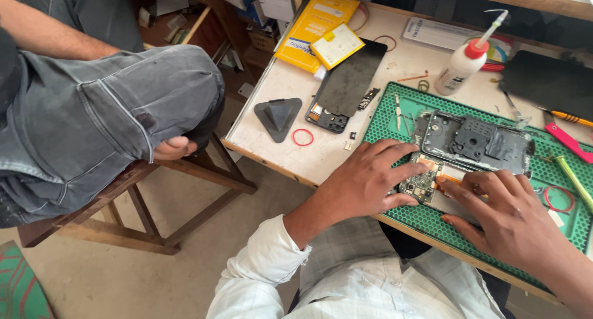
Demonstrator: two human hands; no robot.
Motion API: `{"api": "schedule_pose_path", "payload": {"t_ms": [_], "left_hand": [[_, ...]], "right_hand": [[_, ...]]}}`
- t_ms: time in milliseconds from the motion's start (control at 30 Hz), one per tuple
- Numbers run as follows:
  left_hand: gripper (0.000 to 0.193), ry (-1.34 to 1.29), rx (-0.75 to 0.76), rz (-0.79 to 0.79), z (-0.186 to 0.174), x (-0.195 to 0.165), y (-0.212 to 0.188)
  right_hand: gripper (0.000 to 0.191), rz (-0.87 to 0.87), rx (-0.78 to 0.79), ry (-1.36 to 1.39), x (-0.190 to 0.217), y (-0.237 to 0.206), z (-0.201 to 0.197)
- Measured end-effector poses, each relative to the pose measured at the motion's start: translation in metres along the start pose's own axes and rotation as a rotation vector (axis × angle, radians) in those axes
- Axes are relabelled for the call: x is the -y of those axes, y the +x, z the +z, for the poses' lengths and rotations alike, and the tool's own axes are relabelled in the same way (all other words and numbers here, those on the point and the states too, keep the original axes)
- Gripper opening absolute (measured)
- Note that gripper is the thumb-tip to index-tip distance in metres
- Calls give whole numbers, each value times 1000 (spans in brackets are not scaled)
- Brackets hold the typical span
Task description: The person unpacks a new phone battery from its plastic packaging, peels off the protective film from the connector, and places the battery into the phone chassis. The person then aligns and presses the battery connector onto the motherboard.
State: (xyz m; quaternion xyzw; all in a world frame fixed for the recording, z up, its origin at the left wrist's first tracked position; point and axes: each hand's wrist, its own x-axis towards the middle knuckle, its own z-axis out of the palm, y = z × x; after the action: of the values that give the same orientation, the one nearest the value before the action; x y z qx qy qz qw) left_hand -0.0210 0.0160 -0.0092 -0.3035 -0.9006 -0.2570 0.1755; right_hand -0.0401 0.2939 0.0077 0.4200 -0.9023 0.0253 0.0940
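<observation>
An opened phone [432,183] with its circuit board bare lies on the green work mat [383,118]. My left hand [364,180] rests on the mat and presses the phone's left end with spread fingers. From the right, my right hand [506,217] covers the phone's other end, fingertips on the orange strip near the board. A dark inner phone frame [479,140] lies on the mat just beyond the phone, partly over it.
A black back cover [349,84], a grey triangular pick [278,116], a red rubber ring [302,137], a yellow battery [336,45] and a glue bottle [463,62] lie on the white table. Another person in grey trousers [92,109] sits on a wooden bench at left.
</observation>
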Motion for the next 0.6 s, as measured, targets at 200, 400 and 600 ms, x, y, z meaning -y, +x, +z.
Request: {"api": "schedule_pose_path", "payload": {"t_ms": [200, 400, 600], "left_hand": [[64, -12, -5, 0, 0, -1, 3], [65, -49, -18, -8, -2, -5, 4], [65, -169, 1, 25, -15, 4, 13]], "right_hand": [[57, -13, -31, 6, -3, 3, -2], [58, -26, -31, 7, -3, 3, -4], [58, -19, -32, 76, 0, 7, -25]]}}
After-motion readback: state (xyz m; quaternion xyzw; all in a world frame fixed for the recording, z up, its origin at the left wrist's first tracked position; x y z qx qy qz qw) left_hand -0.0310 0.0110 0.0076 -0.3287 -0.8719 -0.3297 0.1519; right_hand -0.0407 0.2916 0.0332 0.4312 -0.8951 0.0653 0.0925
